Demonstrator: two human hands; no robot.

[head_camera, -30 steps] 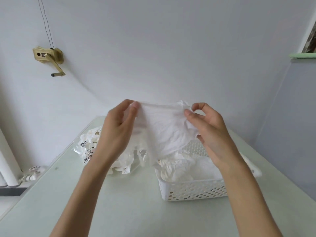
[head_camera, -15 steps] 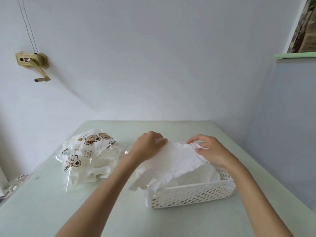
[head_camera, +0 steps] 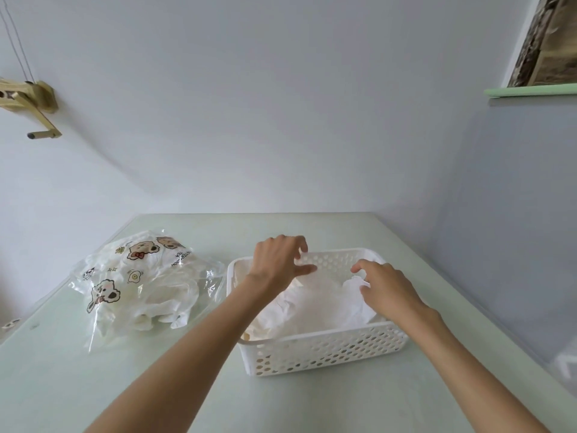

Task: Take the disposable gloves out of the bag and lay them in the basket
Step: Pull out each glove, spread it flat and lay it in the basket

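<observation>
Half a second ago we held the white glove stretched between both hands over the basket, its near edge draped over the near left rim; now it lies down inside, and a second ago it was lifted high in front of us.

From the head view, the only one we have, our left hand (head_camera: 278, 260) hovers over the far left part of the white perforated basket (head_camera: 324, 351), fingers loosely curled near the far rim, thumb pointing right. We cannot tell whether its fingertips pinch a bit of the glove film or hold nothing. Our right hand (head_camera: 387, 289) sits over the right side of the basket, fingers bent down onto the crumpled sheet; whether it grips or only touches is also unclear.

The disposable gloves (head_camera: 315, 307) in the basket form a rumpled white layer covering most of its floor, well below the rim at the near side. To the left of the basket, just beside it on the pale green table (head_camera: 125, 385), lies the clear printed bag (head_camera: 137, 285) with cartoon bears, and it looks well filled with more white gloves.

We judge the task partly done: several gloves are laid in, this one is just being settled, and a good share is left in the bag. Far left on the wall is a brass crank handle (head_camera: 34, 110).
</observation>
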